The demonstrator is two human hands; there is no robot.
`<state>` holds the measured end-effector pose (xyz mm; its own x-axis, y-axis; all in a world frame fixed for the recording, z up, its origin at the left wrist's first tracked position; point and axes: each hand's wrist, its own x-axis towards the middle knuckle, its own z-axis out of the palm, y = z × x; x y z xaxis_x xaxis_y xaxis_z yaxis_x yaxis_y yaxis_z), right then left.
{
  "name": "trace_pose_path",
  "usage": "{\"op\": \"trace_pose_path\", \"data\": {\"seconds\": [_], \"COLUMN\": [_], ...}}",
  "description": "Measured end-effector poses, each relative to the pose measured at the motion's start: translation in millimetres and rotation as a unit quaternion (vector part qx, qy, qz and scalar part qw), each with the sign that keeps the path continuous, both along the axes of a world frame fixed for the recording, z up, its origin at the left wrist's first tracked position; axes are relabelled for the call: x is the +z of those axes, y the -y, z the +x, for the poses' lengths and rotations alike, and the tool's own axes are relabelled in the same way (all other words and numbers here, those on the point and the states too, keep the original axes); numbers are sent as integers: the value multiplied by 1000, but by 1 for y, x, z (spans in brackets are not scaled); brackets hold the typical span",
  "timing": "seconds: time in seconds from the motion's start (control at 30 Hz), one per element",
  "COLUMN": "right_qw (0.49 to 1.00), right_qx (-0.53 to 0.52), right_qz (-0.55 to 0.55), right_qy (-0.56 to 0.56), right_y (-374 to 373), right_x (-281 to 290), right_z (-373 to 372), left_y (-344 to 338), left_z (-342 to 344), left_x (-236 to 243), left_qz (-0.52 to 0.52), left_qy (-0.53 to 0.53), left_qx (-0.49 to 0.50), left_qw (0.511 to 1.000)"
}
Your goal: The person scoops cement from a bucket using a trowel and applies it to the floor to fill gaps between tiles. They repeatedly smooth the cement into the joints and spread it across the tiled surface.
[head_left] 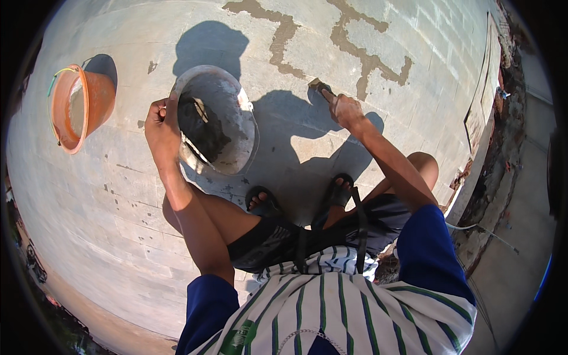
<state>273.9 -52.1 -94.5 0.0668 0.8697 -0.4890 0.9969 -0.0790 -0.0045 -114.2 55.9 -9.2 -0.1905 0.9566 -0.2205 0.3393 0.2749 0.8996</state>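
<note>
My left hand (161,131) is closed on the left rim of a pale, dirty bucket (241,133) that stands on the block surface. Dark wet mix (204,133) lies inside it, and a thin wire handle hangs at its right side. My right hand (344,110) grips a short paintbrush (320,87), its flat brownish tip touching the surface or just above it. The tip is beside the lower end of a wet grey-brown strip (284,44) that follows the block joints. A second wet strip (355,50) runs stepwise further right.
An orange bucket (97,106) with pale contents leans at the far left. My sandalled feet (264,201) are below the pale bucket. On the right, the surface ends at an edge beside a rough dark strip (494,148) and a thin cable (473,226). Damp spots dot the left side.
</note>
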Motion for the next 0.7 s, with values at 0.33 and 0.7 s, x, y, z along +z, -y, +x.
{"op": "trace_pose_path", "data": {"seconds": [0.33, 0.7], "right_qw": [914, 882], "right_qx": [87, 164], "right_qz": [38, -302], "right_qy": [-395, -324], "right_y": [-13, -68], "right_x": [23, -30], "right_z": [-165, -219], "left_y": [0, 4], "left_z": [5, 7], "left_x": [15, 20], "left_qz": [-17, -52], "left_qy": [-45, -47], "left_qx": [-25, -56], "left_qw": [999, 996]}}
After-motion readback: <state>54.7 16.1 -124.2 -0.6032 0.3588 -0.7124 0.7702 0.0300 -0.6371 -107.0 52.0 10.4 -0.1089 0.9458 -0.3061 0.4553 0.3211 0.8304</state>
